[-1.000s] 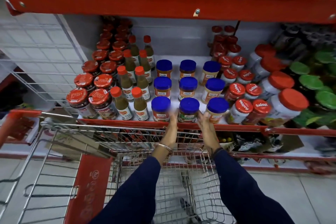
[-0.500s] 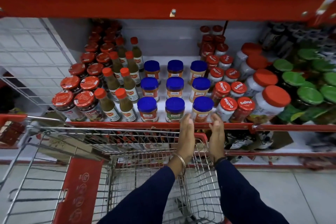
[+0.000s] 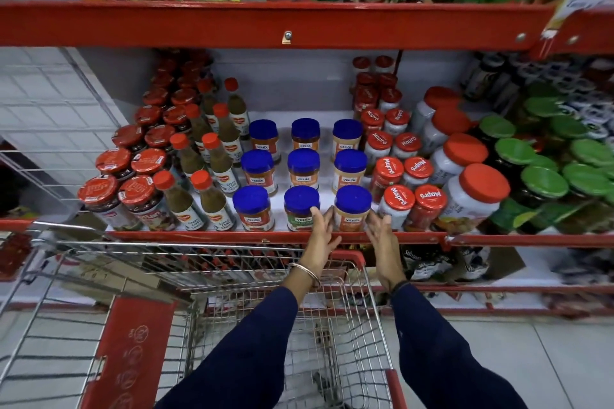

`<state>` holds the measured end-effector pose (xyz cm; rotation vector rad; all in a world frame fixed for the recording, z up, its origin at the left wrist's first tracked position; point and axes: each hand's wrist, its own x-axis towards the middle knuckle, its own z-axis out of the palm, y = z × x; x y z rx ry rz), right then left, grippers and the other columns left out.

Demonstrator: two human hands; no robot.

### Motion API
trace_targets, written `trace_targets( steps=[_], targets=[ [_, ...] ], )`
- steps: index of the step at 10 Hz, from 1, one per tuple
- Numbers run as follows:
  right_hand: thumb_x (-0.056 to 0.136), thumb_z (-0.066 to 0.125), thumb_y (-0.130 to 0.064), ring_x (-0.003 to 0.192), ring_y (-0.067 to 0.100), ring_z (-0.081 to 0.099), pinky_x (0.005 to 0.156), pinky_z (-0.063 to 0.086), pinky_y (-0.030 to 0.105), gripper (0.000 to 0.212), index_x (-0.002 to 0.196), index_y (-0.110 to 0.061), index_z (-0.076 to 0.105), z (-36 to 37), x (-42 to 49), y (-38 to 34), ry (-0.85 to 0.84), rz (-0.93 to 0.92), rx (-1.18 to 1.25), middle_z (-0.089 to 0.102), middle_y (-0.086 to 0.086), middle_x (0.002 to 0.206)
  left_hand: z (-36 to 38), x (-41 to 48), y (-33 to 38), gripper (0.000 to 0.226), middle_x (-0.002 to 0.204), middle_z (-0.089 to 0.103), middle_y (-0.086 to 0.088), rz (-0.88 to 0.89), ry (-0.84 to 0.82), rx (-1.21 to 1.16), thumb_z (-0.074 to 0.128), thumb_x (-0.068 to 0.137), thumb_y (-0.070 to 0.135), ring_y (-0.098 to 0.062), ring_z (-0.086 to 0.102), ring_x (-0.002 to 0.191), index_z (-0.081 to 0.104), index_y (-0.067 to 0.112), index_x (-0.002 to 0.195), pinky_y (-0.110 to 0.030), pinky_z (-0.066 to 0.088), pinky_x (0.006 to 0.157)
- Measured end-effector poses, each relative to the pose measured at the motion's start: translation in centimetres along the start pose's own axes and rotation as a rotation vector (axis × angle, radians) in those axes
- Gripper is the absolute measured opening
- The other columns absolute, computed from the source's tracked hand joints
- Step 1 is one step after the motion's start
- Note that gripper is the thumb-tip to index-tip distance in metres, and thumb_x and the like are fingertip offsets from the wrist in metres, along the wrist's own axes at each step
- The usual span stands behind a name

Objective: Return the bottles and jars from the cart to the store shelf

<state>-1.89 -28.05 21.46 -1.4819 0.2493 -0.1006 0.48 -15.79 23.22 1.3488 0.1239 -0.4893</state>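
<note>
- Blue-lidded jar (image 3: 352,209) stands upright at the front edge of the shelf (image 3: 212,236), rightmost of the front row of three, long axis vertical.
- Left hand (image 3: 320,232) and right hand (image 3: 382,236) flank it, palms facing inward, fingers spread; neither is closed around it.
- Left fingertips (image 3: 314,210) sit between this jar and the neighbouring jar (image 3: 301,209); contact cannot be told.
- Jar lies straight ahead, between both palms, about equally near each.
- Cart (image 3: 332,325) below shows no bottles in its visible part.
</note>
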Motion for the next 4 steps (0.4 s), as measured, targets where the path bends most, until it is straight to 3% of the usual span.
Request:
trace_targets(
  steps=[1,2,3,4],
  targets=[
    [0.055,0.03,-0.095,0.126,0.01,0.043,0.095,0.036,0.01,0.111,0.138,-0.022,0.037,0.0,-0.1,-0.4,0.001,0.017,-0.013,0.044,-0.007,0.133,-0.2,-0.3,0.4,0.08,0.155,0.019,-0.007,-0.02,-0.029,0.03,0.001,0.083,0.066,-0.022,0.02,0.142,0.017,0.017,0.145,-0.05,0.024,0.112],
    [0.055,0.027,-0.095,0.127,0.011,0.041,0.105,0.03,0.027,0.113,0.14,-0.021,0.036,0.0,-0.7,-0.6,0.005,0.04,-0.047,0.042,-0.005,0.138,-0.6,-1.1,1.0,0.073,0.155,0.02,-0.007,-0.034,-0.078,0.093,0.0,0.088,0.06,-0.022,0.021,0.142,0.02,0.018,0.143,-0.054,0.027,0.111],
    [0.068,0.027,-0.088,0.128,0.013,0.043,0.113,0.03,0.042,0.084,0.131,-0.035,0.045,-0.8,-2.4,-0.2,0.029,0.015,-0.092,0.045,-0.001,0.143,-1.5,-3.1,2.4,0.07,0.155,0.019,-0.006,-0.069,-0.152,0.176,0.0,0.089,0.058,-0.022,0.018,0.143,0.021,0.018,0.143,-0.054,0.025,0.112],
    [0.076,0.028,-0.079,0.121,0.022,0.053,0.105,0.04,0.056,0.053,0.114,-0.051,0.052,-3.2,-6.5,2.0,0.139,0.054,-0.173,0.054,-0.002,0.135,-2.9,-4.8,5.9,0.076,0.155,0.022,-0.005,-0.017,-0.242,0.247,0.004,0.084,0.063,-0.024,0.02,0.142,0.022,0.019,0.143,-0.05,0.027,0.112]
  ],
)
